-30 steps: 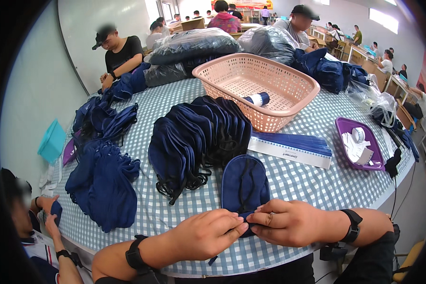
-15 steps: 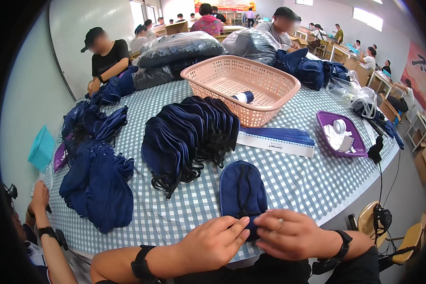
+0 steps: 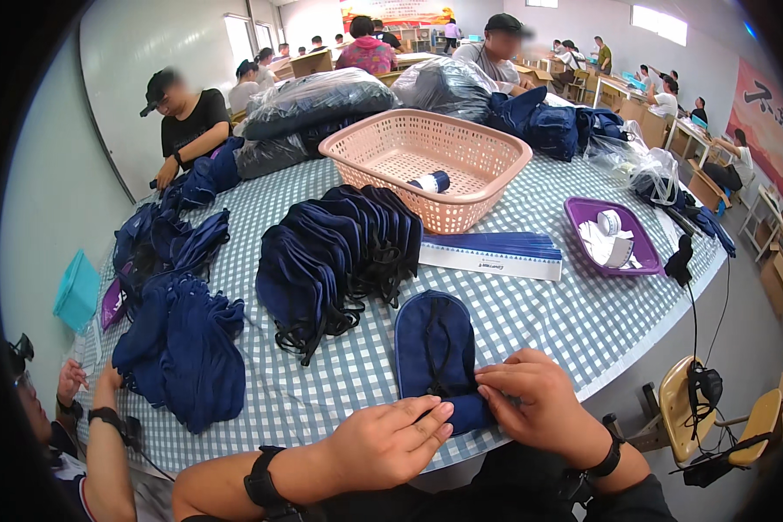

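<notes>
Pouch: one, navy cloth with a rounded far end; pouch [image 3: 416, 348] lies flat on the table [image 3: 339, 402] near its close edge, with the near end turned up into a fold [image 3: 472, 414].
Cord: black; cord [image 3: 445, 335] runs loose down the middle of the pouch toward the fold.
Handling: likely light, soft and limp, with little slip and nothing fragile; the fold probably springs open a little if left unpressed, and the loose cord could catch under a finger.
Best hold: judged to be the two ends of the fold, thumb beneath and fingers above, keeping it level.
Left hand: left hand [image 3: 387, 442] pinches the left end of the fold between thumb and fingers.
Right hand: right hand [image 3: 531, 396] has curved fingers touching the right end of the fold; whether cloth is nipped there cannot be told.
Position to hands: fold between the two sets of fingertips; main body of the pouch just beyond them, rounded end pointing away.
Row: many like pouches [image 3: 322, 261], stacked aslant, beyond and left of the pouch.
Heap: navy cloth [image 3: 178, 348], crumpled, farther left.
Strips: blue and white, fanned; strips [image 3: 491, 263] lie beside the pink basket [image 3: 465, 209].
Tray: purple; tray [image 3: 626, 269] at right, holding white paper pieces [image 3: 596, 244].
</notes>
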The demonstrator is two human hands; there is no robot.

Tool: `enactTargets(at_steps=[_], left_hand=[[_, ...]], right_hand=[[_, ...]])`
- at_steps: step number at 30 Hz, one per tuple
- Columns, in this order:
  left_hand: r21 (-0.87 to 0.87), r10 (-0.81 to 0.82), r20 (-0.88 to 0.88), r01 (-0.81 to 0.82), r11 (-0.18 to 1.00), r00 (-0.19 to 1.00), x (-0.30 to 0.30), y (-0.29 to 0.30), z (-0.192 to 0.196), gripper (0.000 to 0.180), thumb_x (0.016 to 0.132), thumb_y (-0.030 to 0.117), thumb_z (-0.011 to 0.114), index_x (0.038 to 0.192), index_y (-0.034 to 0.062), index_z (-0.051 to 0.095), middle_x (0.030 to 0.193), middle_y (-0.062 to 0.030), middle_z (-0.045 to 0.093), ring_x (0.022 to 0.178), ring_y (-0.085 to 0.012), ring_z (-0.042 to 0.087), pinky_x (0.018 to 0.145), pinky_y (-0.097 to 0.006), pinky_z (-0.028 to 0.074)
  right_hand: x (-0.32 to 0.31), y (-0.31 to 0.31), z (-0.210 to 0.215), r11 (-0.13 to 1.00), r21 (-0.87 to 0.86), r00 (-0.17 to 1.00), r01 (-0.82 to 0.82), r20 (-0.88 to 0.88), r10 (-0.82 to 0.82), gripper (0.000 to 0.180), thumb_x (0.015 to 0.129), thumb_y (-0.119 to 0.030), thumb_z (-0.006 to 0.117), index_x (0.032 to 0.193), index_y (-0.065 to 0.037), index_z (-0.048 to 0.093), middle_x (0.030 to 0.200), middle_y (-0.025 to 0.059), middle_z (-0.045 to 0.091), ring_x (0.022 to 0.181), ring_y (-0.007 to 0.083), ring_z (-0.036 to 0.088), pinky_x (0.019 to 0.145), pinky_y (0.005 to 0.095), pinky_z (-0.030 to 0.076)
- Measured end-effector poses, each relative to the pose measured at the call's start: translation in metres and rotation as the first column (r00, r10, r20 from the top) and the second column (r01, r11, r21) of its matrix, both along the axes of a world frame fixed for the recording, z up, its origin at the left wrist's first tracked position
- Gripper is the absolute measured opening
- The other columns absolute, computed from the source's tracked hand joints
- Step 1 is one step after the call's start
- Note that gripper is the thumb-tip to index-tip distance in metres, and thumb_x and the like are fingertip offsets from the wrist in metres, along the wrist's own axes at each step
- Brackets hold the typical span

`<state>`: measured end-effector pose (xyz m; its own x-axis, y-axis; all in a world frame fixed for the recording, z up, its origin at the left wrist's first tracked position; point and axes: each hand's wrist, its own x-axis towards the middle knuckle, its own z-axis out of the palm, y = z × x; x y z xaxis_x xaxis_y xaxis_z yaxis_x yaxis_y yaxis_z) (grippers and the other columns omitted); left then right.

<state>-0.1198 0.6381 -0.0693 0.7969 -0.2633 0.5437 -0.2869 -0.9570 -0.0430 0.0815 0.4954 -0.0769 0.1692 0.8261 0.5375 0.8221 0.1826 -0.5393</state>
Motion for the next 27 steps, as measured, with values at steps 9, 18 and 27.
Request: enactTargets(at_steps=[9,18,27], left_hand=[[-0.021,0.009,0.043,-0.009,1.0,0.999,-0.002,0.001,-0.003,0.017,0.08,0.011,0.073,0.095,0.0034,0.076,0.109,-0.0142,0.073,0.098,-0.0257,0.072,0.068,-0.029,0.06],[-0.165,-0.004,-0.085,-0.01,0.986,0.996,-0.007,0.006,-0.001,0.026,0.083,0.018,0.076,0.104,0.0042,0.074,0.112,-0.014,0.073,0.097,-0.0217,0.073,0.065,-0.027,0.058],[-0.33,0.032,-0.181,-0.091,0.939,0.983,-0.006,0.004,0.0,0.034,0.084,0.019,0.077,0.111,-0.0014,0.07,0.116,-0.0155,0.071,0.097,-0.025,0.073,0.081,-0.031,0.06]], right_hand=[[-0.017,0.006,0.006,0.988,-0.013,0.981,-0.155,0.112,0.155,0.034,0.081,-0.023,0.08,0.101,0.001,0.068,0.09,0.0116,0.07,0.081,0.0268,0.061,0.072,0.0355,0.051],[-0.022,-0.005,0.002,0.988,-0.068,0.971,-0.139,0.187,0.15,0.045,0.081,-0.031,0.08,0.109,0.002,0.065,0.094,0.012,0.068,0.084,0.0279,0.059,0.075,0.0371,0.05],[-0.032,-0.004,-0.001,0.998,-0.052,0.987,-0.023,0.157,0.031,0.031,0.086,-0.02,0.076,0.106,0.002,0.068,0.093,0.0117,0.065,0.081,0.0275,0.058,0.073,0.0374,0.048]])
